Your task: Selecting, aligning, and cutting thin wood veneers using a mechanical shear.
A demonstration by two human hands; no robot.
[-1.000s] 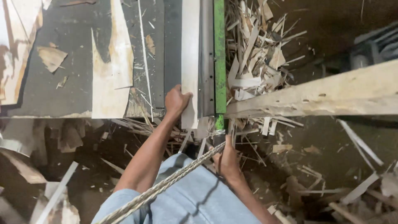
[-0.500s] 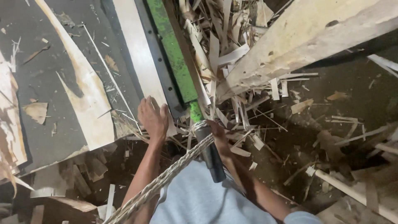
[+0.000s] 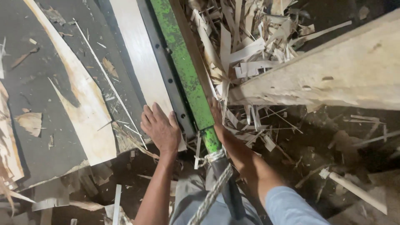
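Observation:
My left hand [image 3: 160,127] lies flat, fingers spread, on the near end of a pale veneer strip [image 3: 139,66] that rests on the dark machine bed [image 3: 41,96]. To its right runs a green bar [image 3: 183,71] with a grey metal rail [image 3: 164,71] beside it. On the far side of that bar, my right hand [image 3: 216,114] reaches into a heap of thin wood offcuts [image 3: 237,54]; its fingers are partly hidden among the strips, and what they hold cannot be made out.
A thick pale timber beam [image 3: 333,71] crosses the upper right. A twisted rope [image 3: 212,191] is tied to the green bar's dark lower end. A large torn veneer sheet [image 3: 89,121] lies left. Wood scraps litter the floor [image 3: 333,166].
The view has swung and moved closer. My left hand has flattened onto the veneer strip's end. My right hand has moved up along the green bar into the offcuts.

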